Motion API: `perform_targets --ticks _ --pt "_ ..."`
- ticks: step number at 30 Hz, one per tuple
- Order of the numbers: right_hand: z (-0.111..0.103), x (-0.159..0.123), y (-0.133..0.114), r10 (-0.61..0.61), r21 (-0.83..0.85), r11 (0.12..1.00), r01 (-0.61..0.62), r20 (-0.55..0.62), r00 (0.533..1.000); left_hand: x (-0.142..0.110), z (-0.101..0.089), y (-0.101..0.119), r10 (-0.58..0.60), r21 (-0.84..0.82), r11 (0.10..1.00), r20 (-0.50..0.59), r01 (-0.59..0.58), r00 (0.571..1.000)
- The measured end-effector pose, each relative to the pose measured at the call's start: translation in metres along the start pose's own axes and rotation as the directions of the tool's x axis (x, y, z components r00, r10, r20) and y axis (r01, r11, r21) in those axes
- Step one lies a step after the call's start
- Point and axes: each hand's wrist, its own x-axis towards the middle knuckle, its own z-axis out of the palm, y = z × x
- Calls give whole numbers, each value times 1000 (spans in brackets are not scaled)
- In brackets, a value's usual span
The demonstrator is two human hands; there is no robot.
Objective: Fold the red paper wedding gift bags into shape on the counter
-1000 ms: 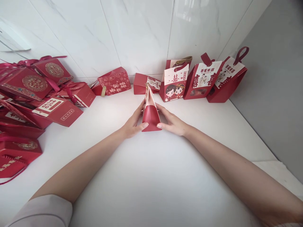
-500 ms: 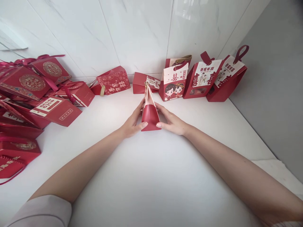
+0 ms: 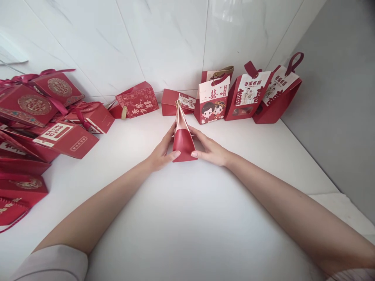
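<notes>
Carton [image 3: 184, 145], one, wedge-shaped: smooth red card below, pale creased gusset above, standing on the glossy white worktop [image 3: 187, 230] at centre, narrow side toward me. Left hand [image 3: 160, 154] and right hand [image 3: 213, 151] clasp it from either side, fingers [image 3: 201, 136] half-curled, opened just to its width, thumbs at the lower near edges. Its broad faces turn away from my view; most fingertips I cannot make out behind it.

Far right: cartoon-couple box [image 3: 211, 105], upright, matt-looking, partly covering another; two strap-handled boxes beyond it, windowed front on the nearer-centre one. Far centre-left: floral box [image 3: 140, 102], lying tilted. Left: heaped ribboned boxes [image 3: 35, 103], satin-like bows, gold medallions, cut off by my view's edge; those underneath largely hidden.
</notes>
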Motion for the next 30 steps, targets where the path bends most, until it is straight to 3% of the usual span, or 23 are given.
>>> perform_targets --ticks 30 --pt "0 2 1 -21 6 1000 21 -10 1000 -1 -2 -3 -4 25 1000 -10 5 1000"
